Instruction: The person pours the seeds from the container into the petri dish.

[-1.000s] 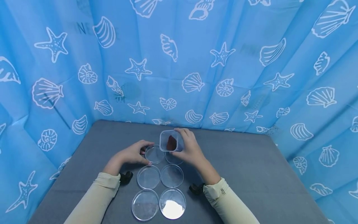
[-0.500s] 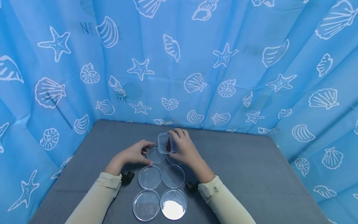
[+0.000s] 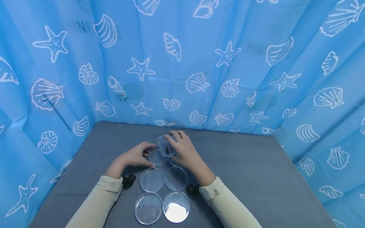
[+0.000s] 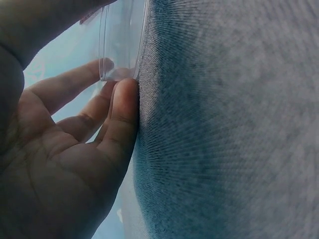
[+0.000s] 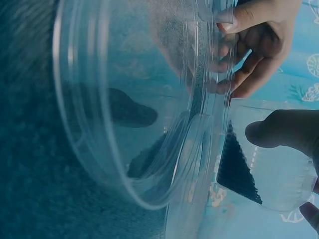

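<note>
My right hand (image 3: 185,150) grips a clear square plastic container (image 3: 162,144) and holds it tilted to the left above the far-left petri dish (image 3: 154,158). Dark granular stuff (image 5: 238,172) lies slanted inside the container in the right wrist view; from the head it looked reddish brown. With thumb and fingers at the rim, my left hand (image 3: 137,155) holds that same dish on the table. The left wrist view shows its clear wall (image 4: 119,45) between thumb and fingers. Behind my right hand, the far-right petri dish (image 3: 174,162) is mostly hidden.
Nearer to me stand more clear petri dishes in two columns: a middle-left dish (image 3: 151,180), a middle-right dish (image 3: 176,179), a near-left dish (image 3: 148,208) and a near-right dish (image 3: 176,202) with glare. The grey-covered table (image 3: 242,164) meets a blue shell-patterned curtain (image 3: 182,79).
My right hand has moved left and tipped the container further over the far-left dish, so its contents are less visible from above. The left hand has stayed on the dish.
</note>
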Demonstrator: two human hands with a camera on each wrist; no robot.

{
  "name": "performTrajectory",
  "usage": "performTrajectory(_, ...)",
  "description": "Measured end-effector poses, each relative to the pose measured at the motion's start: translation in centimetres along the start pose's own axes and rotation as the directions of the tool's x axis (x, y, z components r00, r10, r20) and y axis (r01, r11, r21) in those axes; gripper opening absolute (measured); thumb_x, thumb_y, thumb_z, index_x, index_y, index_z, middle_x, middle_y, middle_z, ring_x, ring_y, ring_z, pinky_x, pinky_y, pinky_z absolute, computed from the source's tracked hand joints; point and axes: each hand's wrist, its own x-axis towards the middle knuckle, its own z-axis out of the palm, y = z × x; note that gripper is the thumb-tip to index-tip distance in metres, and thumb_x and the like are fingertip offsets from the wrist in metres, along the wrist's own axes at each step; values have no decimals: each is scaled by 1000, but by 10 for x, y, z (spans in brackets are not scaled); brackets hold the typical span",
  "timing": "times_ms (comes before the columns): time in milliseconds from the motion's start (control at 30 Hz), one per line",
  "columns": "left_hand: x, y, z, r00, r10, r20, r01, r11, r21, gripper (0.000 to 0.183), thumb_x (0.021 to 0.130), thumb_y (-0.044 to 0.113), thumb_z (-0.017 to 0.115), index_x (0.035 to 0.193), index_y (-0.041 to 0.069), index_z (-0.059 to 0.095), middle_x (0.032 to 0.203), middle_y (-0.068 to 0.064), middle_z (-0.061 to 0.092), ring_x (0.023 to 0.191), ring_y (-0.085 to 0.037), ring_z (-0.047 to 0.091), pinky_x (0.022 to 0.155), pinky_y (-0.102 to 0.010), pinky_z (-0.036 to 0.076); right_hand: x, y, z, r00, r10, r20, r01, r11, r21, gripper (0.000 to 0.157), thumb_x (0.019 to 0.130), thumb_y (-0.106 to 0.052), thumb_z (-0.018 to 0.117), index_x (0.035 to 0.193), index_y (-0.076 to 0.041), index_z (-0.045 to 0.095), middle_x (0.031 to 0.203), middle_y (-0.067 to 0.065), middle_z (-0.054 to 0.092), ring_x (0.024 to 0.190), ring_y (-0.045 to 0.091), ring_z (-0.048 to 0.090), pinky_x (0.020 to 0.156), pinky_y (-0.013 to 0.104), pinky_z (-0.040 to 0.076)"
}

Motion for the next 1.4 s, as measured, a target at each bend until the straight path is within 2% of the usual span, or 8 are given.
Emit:
performTrajectory(300, 0, 0, 0, 1000, -7, -5, 7, 1000, -2, 92, 78, 27, 96, 156, 12, 51, 150, -16, 52, 131, -36, 59, 108, -50, 57, 2, -4, 1, 999, -12, 38, 14, 998, -63, 86, 74, -16, 96, 150, -18, 56, 144, 15, 58, 132, 37, 55, 103, 55, 56)
performTrajectory(467, 0, 0, 1, 1000, -13, -7, 13, 1000, -5, 92, 78, 26, 96, 156, 10, 51, 149, -16, 53, 131, -37, 59, 108, -50, 57, 2, -6, 4, 999, -32, 30, 35, 996, -86, 83, 76, -14, 95, 150, -19, 56, 144, 15, 59, 132, 37, 56, 104, 54, 56)
performTrajectory(667, 1, 1, 1, 1000, -2, -5, 2, 1000, -22, 92, 78, 24, 97, 155, 7, 51, 149, -18, 53, 130, -36, 59, 108, -49, 57, 3, -9, 3, 999, -37, 34, 39, 996, -79, 79, 80, -11, 90, 150, -20, 56, 146, 15, 59, 134, 39, 55, 106, 55, 55)
performTrajectory(967, 0, -1, 1, 1000, 17, 3, -17, 999, -31, 92, 78, 25, 96, 156, 6, 51, 149, -19, 52, 131, -37, 58, 108, -50, 57, 2, -10, 3, 999, -38, 33, 41, 995, -87, 82, 78, -11, 92, 151, -19, 56, 147, 15, 58, 135, 39, 54, 105, 54, 55)
performTrajectory(1400, 0, 1, 1, 1000, -23, -3, 23, 999, -35, 93, 77, 25, 97, 156, 8, 51, 148, -18, 52, 130, -38, 59, 108, -50, 57, 1, -10, 4, 999, -13, 43, 16, 998, -66, 83, 78, -11, 91, 152, -21, 55, 149, 15, 57, 137, 39, 52, 108, 55, 53)
